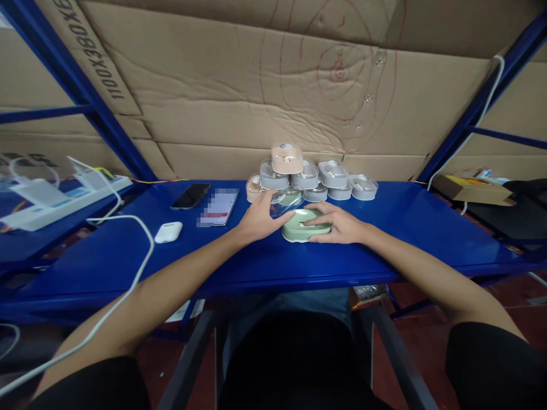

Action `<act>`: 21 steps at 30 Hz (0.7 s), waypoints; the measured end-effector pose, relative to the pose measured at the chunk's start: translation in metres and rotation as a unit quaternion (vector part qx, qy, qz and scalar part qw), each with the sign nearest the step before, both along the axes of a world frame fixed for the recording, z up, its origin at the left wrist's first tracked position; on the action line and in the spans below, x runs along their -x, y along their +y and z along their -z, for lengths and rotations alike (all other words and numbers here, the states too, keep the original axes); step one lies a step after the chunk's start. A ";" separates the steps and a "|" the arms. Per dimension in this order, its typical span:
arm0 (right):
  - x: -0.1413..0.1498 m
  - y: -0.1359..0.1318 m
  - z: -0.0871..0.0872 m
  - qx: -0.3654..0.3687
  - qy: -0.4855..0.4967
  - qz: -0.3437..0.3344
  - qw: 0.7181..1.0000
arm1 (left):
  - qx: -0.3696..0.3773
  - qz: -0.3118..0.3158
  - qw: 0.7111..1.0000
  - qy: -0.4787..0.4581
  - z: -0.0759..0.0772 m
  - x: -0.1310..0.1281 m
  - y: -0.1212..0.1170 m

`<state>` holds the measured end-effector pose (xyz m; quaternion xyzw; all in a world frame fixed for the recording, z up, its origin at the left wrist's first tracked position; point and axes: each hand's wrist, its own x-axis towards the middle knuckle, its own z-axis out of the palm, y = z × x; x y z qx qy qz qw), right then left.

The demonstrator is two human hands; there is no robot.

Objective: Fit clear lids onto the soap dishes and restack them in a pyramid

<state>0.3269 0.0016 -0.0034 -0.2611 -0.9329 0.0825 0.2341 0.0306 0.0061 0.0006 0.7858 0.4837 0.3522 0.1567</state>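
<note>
A light green rounded case [294, 232] rests on the blue table in front of me. My right hand [347, 225] grips its right side, with fingers reaching over the top into its recess. Just behind the case is a clear plastic cover [287, 203] with a round sticker, tilted. My left hand [258, 218] is closed on the cover's left edge, its thumb stretched toward the green case. Further back stand several similar packed cases, grey ones [333, 174] with a peach one [286, 159] on top.
To the left on the table [419, 228] lie a dark phone [191, 196], a second phone [228, 206] with its screen lit and a white earbud case [168, 232]. A white cable [143, 267] crosses my left arm. Power strips [64, 202] sit far left, an open cardboard box [474, 189] far right.
</note>
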 end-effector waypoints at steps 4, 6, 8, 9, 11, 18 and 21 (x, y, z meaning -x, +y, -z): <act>0.000 -0.002 -0.004 -0.010 0.020 0.003 1.000 | -0.014 -0.004 1.000 -0.004 0.000 0.001 0.002; -0.001 -0.002 -0.006 -0.013 0.032 0.009 0.999 | -0.028 -0.006 1.000 -0.010 0.001 0.002 0.003; -0.003 -0.002 -0.010 -0.011 0.046 0.011 0.999 | -0.045 -0.008 0.999 -0.025 0.002 0.002 0.004; -0.005 -0.001 -0.012 -0.012 0.053 0.014 0.998 | -0.053 -0.010 0.998 -0.034 0.002 0.002 0.004; -0.009 0.001 -0.016 -0.022 0.068 0.031 0.997 | -0.067 -0.015 0.996 -0.051 0.001 0.003 0.004; -0.033 0.015 -0.027 -0.071 0.134 0.141 0.978 | -0.092 -0.020 0.992 -0.087 -0.001 0.004 0.004; -0.035 0.018 -0.025 -0.084 0.137 0.166 0.973 | -0.104 -0.022 0.990 -0.097 0.000 0.005 0.006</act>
